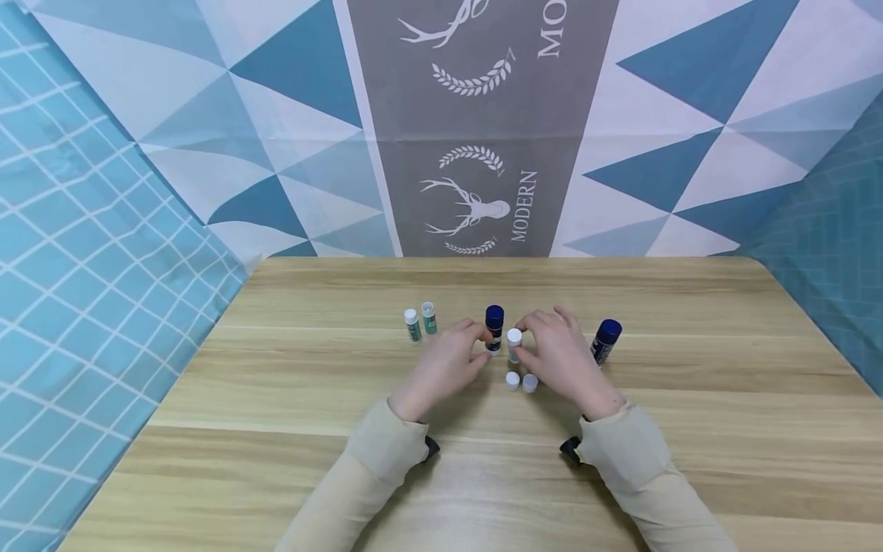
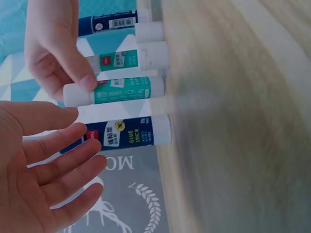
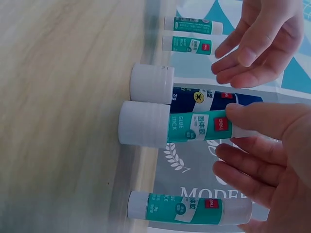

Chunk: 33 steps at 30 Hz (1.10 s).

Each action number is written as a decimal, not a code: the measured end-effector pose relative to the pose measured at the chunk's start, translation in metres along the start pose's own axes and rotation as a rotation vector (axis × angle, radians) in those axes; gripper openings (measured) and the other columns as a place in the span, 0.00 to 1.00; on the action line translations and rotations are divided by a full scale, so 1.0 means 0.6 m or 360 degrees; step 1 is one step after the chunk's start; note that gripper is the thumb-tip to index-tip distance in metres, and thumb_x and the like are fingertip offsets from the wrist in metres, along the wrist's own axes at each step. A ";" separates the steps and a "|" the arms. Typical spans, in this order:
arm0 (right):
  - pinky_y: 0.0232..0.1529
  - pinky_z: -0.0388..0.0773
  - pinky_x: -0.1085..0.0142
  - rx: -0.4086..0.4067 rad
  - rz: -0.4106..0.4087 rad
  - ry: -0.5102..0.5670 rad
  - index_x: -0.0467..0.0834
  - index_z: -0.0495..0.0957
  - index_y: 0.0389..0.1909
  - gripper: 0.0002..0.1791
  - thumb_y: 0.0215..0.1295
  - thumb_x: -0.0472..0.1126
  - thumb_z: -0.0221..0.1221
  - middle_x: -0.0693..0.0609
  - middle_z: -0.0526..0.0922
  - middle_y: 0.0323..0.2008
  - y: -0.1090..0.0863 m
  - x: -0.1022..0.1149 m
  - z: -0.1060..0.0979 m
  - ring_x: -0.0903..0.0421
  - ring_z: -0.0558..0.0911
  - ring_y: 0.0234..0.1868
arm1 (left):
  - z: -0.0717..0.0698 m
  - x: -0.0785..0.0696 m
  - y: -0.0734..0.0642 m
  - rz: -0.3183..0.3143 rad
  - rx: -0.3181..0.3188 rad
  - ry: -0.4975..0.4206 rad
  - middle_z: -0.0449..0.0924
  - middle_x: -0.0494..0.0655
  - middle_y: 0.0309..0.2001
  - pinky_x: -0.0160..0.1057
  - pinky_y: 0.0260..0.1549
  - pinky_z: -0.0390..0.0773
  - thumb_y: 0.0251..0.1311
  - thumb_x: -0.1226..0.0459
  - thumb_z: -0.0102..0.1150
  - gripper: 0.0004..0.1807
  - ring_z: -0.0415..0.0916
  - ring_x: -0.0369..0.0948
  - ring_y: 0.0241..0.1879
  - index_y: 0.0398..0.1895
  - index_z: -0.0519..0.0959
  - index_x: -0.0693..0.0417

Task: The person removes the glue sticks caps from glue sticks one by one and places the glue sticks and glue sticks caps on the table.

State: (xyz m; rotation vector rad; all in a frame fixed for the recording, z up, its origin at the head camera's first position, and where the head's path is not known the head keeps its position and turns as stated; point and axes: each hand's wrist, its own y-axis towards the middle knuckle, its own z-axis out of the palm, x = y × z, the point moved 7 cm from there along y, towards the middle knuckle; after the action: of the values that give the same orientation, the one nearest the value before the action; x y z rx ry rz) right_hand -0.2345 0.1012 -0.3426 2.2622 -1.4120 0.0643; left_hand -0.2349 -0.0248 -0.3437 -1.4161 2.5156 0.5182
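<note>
My right hand (image 1: 555, 349) pinches the white-topped upper end of an upright green glue stick (image 2: 121, 90) between thumb and fingers. Its thumb (image 3: 252, 116) lies along the upper part of that stick. Just left of it stands a navy glue stick (image 1: 494, 326). My left hand (image 2: 53, 165) is beside the navy stick, fingers spread and relaxed, gripping nothing. Two loose white caps, a left one (image 1: 513, 380) and a right one (image 1: 530, 383), sit on the table in front of the sticks. Another green glue stick (image 3: 184, 208) stands to the right, covered by my right hand in the head view.
Two green glue sticks, one (image 1: 412, 326) beside the other (image 1: 429, 318), stand at the left. A second navy glue stick (image 1: 607, 341) is to the right of my right hand. Everything is on a wooden table (image 1: 276, 475), with patterned cloth (image 1: 290, 130) behind.
</note>
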 end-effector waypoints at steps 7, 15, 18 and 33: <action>0.64 0.44 0.43 -0.0086 -0.0067 -0.0054 0.42 0.79 0.34 0.14 0.50 0.47 0.65 0.51 0.81 0.36 -0.001 0.009 -0.008 0.51 0.79 0.41 | 0.010 -0.005 0.002 0.0048 0.0006 -0.0037 0.79 0.45 0.41 0.39 0.42 0.74 0.55 0.62 0.60 0.12 0.76 0.39 0.38 0.43 0.77 0.54; 0.65 0.41 0.44 -0.0158 -0.0112 0.0005 0.43 0.79 0.35 0.16 0.52 0.51 0.63 0.52 0.82 0.37 -0.003 0.024 -0.022 0.53 0.79 0.42 | 0.014 -0.008 0.003 0.0041 0.0017 -0.0189 0.79 0.46 0.40 0.36 0.38 0.75 0.55 0.56 0.60 0.14 0.77 0.40 0.40 0.40 0.76 0.53; 0.65 0.41 0.46 -0.0158 -0.0108 0.0061 0.43 0.78 0.36 0.17 0.54 0.52 0.62 0.51 0.81 0.37 -0.004 0.028 -0.026 0.52 0.79 0.43 | 0.010 -0.008 0.003 0.0034 0.0001 -0.0223 0.79 0.45 0.39 0.34 0.38 0.75 0.55 0.56 0.60 0.12 0.77 0.39 0.39 0.39 0.77 0.52; 0.38 0.73 0.58 -0.0150 -0.0082 0.0297 0.45 0.77 0.33 0.13 0.53 0.50 0.62 0.55 0.79 0.33 -0.010 0.037 -0.035 0.54 0.78 0.33 | -0.033 -0.009 -0.007 0.0186 -0.0136 -0.0214 0.78 0.39 0.33 0.30 0.31 0.72 0.54 0.57 0.62 0.09 0.72 0.33 0.29 0.34 0.77 0.51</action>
State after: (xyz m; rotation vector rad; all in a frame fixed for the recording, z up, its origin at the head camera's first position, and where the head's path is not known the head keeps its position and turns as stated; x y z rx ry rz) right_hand -0.2147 0.0934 -0.3201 2.1536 -1.2336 0.1834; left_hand -0.2288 -0.0302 -0.3241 -1.2226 2.5056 0.7250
